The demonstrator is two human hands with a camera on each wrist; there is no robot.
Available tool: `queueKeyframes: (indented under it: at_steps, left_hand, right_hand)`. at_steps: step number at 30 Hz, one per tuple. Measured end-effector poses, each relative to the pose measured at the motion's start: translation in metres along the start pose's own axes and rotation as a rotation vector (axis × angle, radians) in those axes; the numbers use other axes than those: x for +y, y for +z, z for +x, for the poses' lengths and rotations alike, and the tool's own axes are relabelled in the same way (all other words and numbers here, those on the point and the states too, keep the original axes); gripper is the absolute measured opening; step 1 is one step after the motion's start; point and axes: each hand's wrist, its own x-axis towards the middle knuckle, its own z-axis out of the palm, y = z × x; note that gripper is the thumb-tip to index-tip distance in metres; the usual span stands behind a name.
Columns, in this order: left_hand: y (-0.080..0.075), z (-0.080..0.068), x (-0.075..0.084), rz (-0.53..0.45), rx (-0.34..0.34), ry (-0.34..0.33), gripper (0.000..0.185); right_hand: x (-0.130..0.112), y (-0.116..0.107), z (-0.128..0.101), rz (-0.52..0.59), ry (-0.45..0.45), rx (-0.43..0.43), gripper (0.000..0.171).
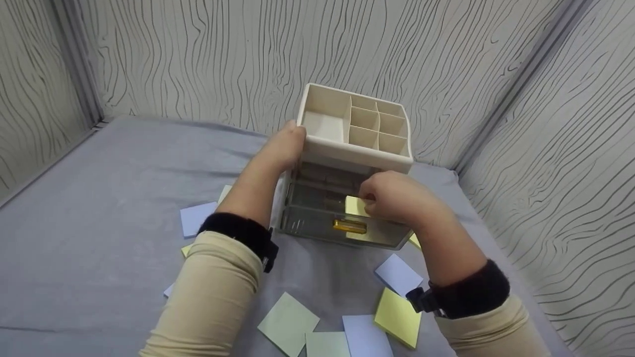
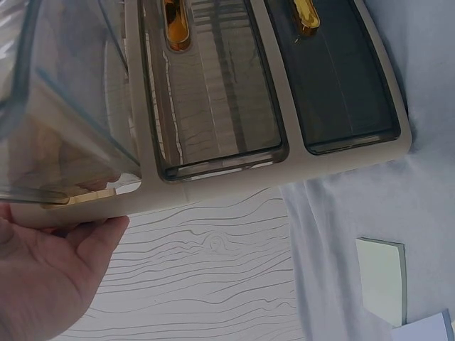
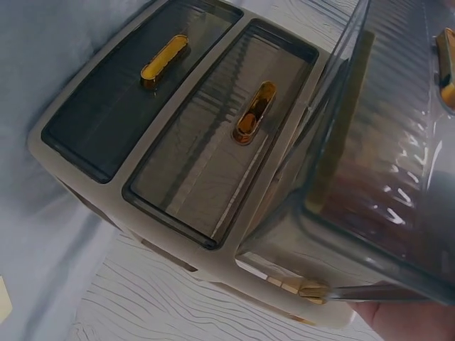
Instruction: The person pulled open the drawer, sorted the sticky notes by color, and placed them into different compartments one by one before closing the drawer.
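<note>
1. While loose pads (image 1: 288, 322) lie nearest on the gray cloth (image 1: 134, 198), the right hand (image 1: 401, 196) pinches a yellow pad (image 1: 354, 205) inside the open drawer (image 1: 310, 224) of the organizer (image 1: 356, 153).
2. A snag against its front could jolt the drawer loose.
3. Beyond, the left hand (image 1: 284, 148) grips the organizer's left side; slackening could let it tip.
4. Both wrist views show two closed lower drawers (image 2: 217, 85), which the head view hides.

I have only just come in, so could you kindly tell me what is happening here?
A person's left hand holds the side of a desk organizer, while the right hand reaches into its open top drawer, curled at a yellow note pad; whether it grips the pad is unclear. The two lower drawers are shut, and other note pads lie on the gray cloth.
</note>
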Motion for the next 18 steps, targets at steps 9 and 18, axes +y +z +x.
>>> queueKeyframes:
  at_steps: [9,18]
  left_hand:
    - [-0.0001,-0.0015,0.0009,-0.013,-0.003,-0.01,0.047]
    - [0.0004,-0.0011,-0.0001,0.005,0.004,-0.01,0.046]
  right_hand:
    - [-0.0007,0.0001,0.0012,-0.044,-0.045,-0.015,0.029]
    - [0.0005,0.0012,-0.0002,-0.082,-0.087,-0.011,0.027]
